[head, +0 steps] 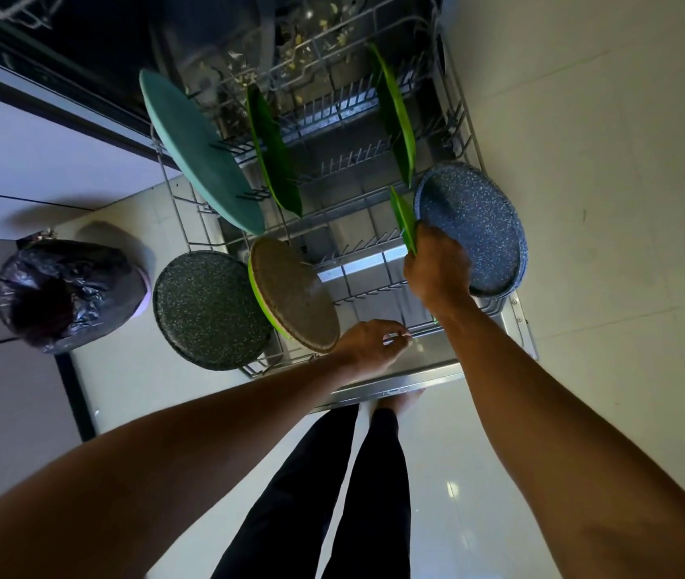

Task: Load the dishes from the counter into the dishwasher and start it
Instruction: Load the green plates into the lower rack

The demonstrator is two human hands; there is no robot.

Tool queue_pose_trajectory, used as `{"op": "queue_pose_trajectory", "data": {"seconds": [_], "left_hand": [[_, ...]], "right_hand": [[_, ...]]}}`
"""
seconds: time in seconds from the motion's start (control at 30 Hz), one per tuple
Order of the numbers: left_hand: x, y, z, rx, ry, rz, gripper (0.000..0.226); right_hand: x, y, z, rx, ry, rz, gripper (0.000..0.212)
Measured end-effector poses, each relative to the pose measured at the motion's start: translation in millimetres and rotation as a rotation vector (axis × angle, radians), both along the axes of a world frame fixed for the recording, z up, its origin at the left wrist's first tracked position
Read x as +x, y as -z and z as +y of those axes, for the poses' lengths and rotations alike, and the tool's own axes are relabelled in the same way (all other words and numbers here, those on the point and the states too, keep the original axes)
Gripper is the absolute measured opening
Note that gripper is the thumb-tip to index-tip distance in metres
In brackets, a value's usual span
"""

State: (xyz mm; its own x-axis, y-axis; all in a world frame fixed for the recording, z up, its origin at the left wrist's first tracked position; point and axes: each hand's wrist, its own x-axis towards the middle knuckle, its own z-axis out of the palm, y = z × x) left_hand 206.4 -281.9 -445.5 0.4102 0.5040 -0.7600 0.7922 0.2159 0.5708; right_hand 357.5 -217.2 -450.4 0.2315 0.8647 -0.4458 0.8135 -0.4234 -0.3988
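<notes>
At frame centre: lower rack [353,165] drawn out over the open dishwasher door [436,361].
Right hand [436,269]: grips a small green plate [403,219] by its edge, upright, just beside the blue speckled plate [472,227] at the rack's right.
Left hand [374,342]: fingers curled at the rack's front wire; grip cannot be told.
Rack's left: teal plate [202,152], brown plate [294,294] and dark speckled plate [211,309] on edge.

In the grey wire rack [349,165] are seen a plain teal plate [202,152], green plates [273,156], a blue plate [474,227] speckled white and a brown speckled plate [294,294] rimmed green; at its near left corner, a dark speckled plate [207,311].
</notes>
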Motion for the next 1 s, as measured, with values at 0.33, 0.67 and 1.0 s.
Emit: {"op": "queue_pose_trajectory", "data": {"seconds": [0.33, 0.67, 1.0], "left_hand": [[0, -4, 1, 0.006, -0.009, 0.021, 0.020], [-5, -38, 12, 0.105, 0.007, 0.115, 0.015], [-44, -102, 27, 0.190, -0.131, 0.062, 0.029]], "right_hand": [[16, 0, -19, -0.134, 0.023, -0.051, 0.036], [8, -42, -44, -0.033, 0.071, -0.082, 0.036], [-44, -106, -68, -0.182, 0.393, 0.278, 0.026]]}}
